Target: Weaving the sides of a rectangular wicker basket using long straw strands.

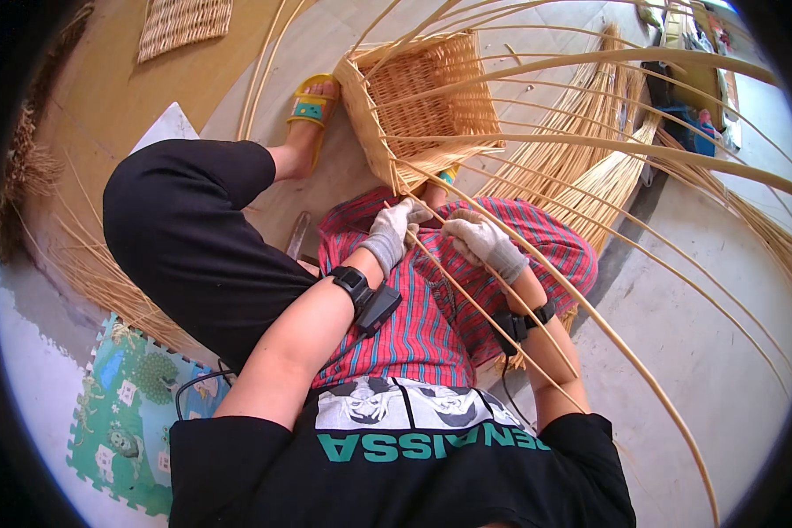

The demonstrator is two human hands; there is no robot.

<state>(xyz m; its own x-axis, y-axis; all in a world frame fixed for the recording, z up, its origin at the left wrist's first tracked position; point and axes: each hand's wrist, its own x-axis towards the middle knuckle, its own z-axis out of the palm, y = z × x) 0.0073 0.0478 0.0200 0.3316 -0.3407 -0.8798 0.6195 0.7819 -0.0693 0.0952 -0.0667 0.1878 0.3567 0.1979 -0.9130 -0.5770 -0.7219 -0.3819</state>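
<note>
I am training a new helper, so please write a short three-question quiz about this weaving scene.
1. True or false: both hands wear grey gloves.
2. Where does the half-woven basket rest? A) on a shelf B) in front of the person's knees C) on the green mat
3. What does the left hand grip?

Key:
1. True; the right hand is gloved too.
2. B; by the foot in the yellow sandal.
3. A thin cane strand, near the striped cloth.
</note>
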